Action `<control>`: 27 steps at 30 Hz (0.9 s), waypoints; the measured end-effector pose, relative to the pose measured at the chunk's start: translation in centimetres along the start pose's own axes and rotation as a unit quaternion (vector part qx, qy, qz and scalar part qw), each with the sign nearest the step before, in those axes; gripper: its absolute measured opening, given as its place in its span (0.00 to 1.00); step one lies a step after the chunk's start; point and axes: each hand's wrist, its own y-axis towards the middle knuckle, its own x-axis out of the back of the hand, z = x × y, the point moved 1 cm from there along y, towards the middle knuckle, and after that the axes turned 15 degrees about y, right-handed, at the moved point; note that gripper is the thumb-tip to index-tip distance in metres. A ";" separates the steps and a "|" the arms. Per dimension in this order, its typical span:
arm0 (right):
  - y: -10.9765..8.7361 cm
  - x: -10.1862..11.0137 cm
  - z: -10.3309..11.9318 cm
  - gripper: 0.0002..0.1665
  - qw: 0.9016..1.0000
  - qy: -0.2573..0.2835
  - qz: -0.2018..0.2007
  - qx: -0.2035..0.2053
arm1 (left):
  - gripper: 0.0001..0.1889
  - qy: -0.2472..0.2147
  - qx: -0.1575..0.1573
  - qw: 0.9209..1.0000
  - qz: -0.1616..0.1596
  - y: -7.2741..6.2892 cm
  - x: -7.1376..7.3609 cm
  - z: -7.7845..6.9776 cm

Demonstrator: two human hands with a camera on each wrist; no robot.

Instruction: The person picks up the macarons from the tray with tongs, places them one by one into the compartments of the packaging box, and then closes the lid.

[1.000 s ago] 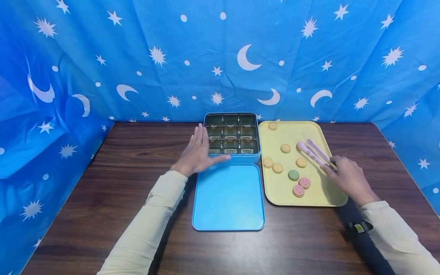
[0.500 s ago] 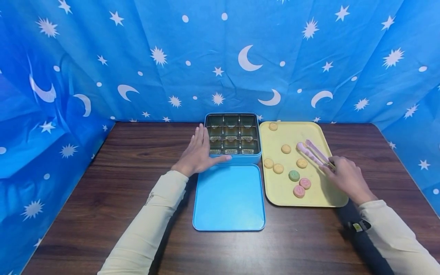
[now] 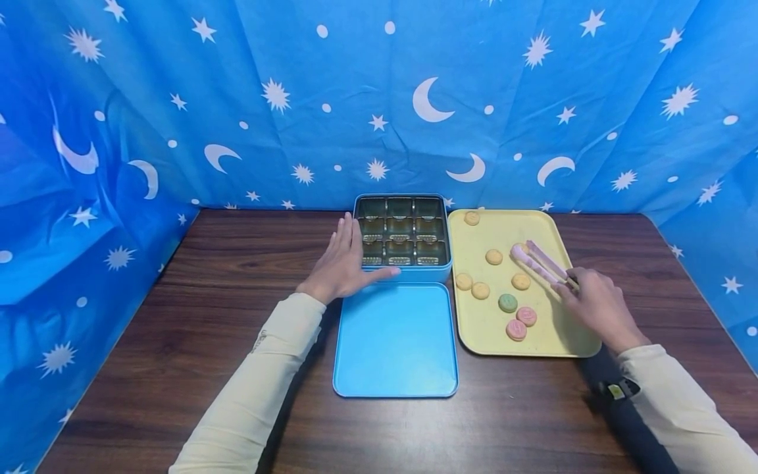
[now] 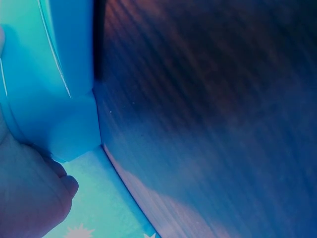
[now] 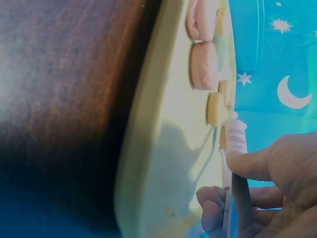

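The right hand (image 3: 598, 308) grips the tongs (image 3: 535, 265) over the yellow tray (image 3: 480, 329), where a cookie (image 3: 524, 247) sits at their tips, probably light, crumbly and best pinched gently round its sides, while the left hand (image 3: 336, 264), fingers straight, rests against the tin (image 3: 414, 274).

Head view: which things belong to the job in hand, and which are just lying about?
Apparently in the job:
Lilac tongs, held in the right hand
Cookies on the yellow tray
Compartmented blue box, left hand at its edge

Probably just lying about:
Blue lid, flat in front of the box
Starry backdrop
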 end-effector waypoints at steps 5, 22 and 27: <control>-0.1 0.2 0.6 0.24 1.000 0.002 -0.010 0.009 | 0.70 0.003 0.001 1.000 0.000 0.2 0.0 0.0; 0.3 -1.0 6.1 0.20 0.997 0.041 0.001 0.070 | 0.70 0.007 0.006 1.000 0.004 0.0 0.2 -0.1; 0.4 -2.0 7.5 0.20 0.995 0.056 0.014 0.086 | 0.70 0.003 0.005 1.000 0.003 -0.1 0.2 -0.2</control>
